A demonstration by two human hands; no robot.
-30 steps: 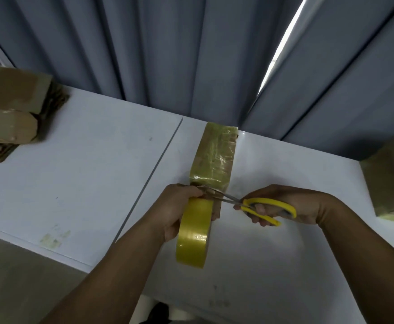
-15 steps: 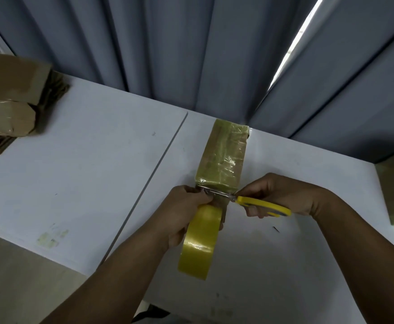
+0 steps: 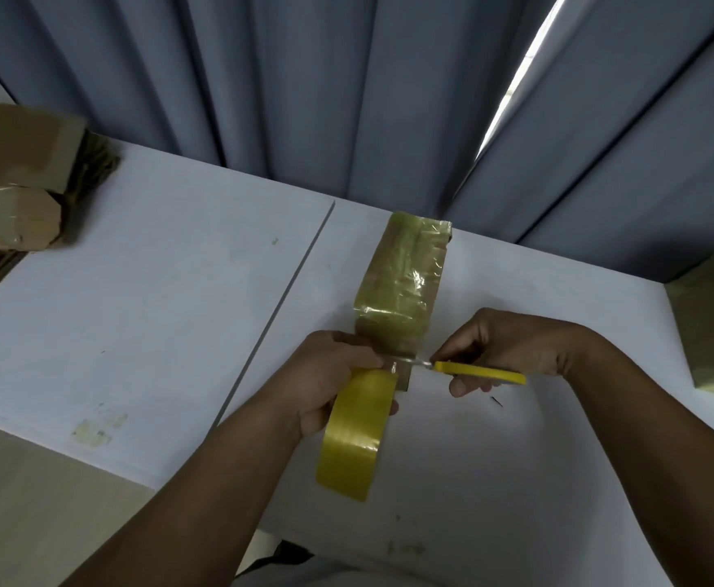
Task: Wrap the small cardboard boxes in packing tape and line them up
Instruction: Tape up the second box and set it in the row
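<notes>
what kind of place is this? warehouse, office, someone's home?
Probably a makeshift packing spot in an office or room, not a warehouse: plain white tables butted together against grey curtains, taped cardboard boxes stacked at the left edge, and another box being taped by hand.

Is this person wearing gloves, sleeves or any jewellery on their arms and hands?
No. The left hand and right hand are bare, with no gloves or rings visible. The left forearm and right forearm are bare too, with no sleeve, watch or bracelet in view.
</notes>
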